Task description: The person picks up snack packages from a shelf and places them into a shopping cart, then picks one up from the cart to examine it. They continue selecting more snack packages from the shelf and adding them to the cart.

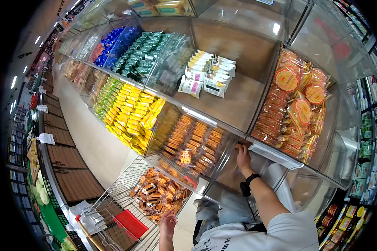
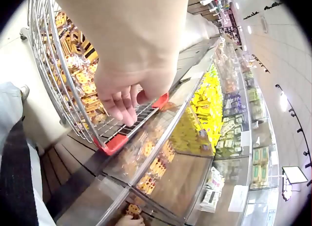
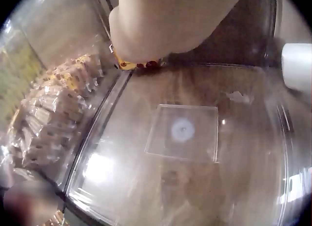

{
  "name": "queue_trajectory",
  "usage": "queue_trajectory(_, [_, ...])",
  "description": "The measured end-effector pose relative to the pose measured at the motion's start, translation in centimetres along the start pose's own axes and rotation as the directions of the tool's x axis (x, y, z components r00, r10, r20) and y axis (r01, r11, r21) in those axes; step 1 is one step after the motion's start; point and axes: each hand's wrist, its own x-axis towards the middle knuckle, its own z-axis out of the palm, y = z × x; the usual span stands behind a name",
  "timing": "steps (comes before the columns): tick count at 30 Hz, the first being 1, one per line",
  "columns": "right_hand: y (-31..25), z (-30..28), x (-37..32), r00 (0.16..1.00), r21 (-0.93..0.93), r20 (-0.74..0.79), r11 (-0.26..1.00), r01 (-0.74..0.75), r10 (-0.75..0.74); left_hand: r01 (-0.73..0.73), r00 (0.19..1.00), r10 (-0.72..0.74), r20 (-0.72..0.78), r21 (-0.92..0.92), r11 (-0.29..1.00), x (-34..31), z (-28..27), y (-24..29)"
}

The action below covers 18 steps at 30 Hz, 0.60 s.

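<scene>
My right hand (image 1: 244, 160) reaches into a clear compartment beside the bin of orange biscuit packs. In the right wrist view it holds a small biscuit packet (image 3: 139, 65) with yellow and red print, mostly hidden under the palm. The left wrist view shows that packet (image 2: 133, 209) at the right fingertips, with a round biscuit picture on it. My left hand (image 1: 167, 224) hangs by the shopping cart, its fingers loosely curled and nothing in them. Many similar orange biscuit packets (image 1: 161, 194) are heaped in the wire cart (image 2: 68, 74).
Clear bins hold rows of orange biscuit packs (image 1: 192, 144), yellow packets (image 1: 132, 117), green packets (image 1: 140, 54) and white packets (image 1: 207, 73). Bagged round biscuits (image 1: 295, 106) fill the right bin. A clear divider (image 3: 183, 133) crosses the compartment. The cart has a red flap (image 1: 130, 224).
</scene>
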Motion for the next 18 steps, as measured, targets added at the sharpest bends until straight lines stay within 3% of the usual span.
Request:
queue_trajectory(2, [-1.1, -0.5, -0.3, 0.999, -0.032, -0.029, 0.998, 0.045, -0.046, -0.008, 1.000, 0.007, 0.016, 0.024, 1.000, -0.5, -0.8, 0.1])
queue_trajectory(5, [-0.2, 2.4, 0.2, 0.984, -0.353, -0.039, 0.923, 0.152, -0.177, -0.020, 1.000, 0.020, 0.005, 0.029, 0.999, -0.6, -2.6, -0.1])
queue_trajectory(6, [-1.3, 1.3, 0.5, 0.997, -0.137, -0.007, 0.988, 0.073, -0.074, -0.020, 1.000, 0.021, -0.007, 0.025, 0.999, -0.8, -3.1, -0.2])
queue_trajectory(9, [-3.1, -1.0, 1.5, 0.973, -0.056, 0.199, 0.992, -0.112, 0.121, -0.037, 0.999, 0.037, -0.012, 0.002, 0.999, -0.6, -4.6, -0.5])
queue_trajectory(10, [-3.0, -0.9, 1.5, 0.968, -0.027, 0.205, 0.990, -0.141, 0.144, -0.045, 0.999, 0.045, -0.007, -0.009, 0.999, -0.5, -5.1, -0.5])
queue_trajectory(13, [-3.8, -1.7, 0.2, 1.000, 0.009, 0.019, 1.000, -0.019, 0.019, -0.049, 0.998, 0.048, -0.029, -0.049, 0.998, -0.2, -5.9, -0.4])
queue_trajectory(16, [-5.9, -3.7, -2.0, 0.969, 0.004, 0.115, 0.976, -0.219, 0.217, -0.051, 0.999, 0.049, -0.023, -0.067, 0.996, -0.3, -7.1, -0.9])
queue_trajectory(18, [-4.4, -2.2, -3.2, 0.955, -0.026, 0.233, 0.983, -0.180, 0.182, -0.062, 0.998, 0.062, -0.004, -0.091, 0.994, -0.1, -8.6, -1.5])
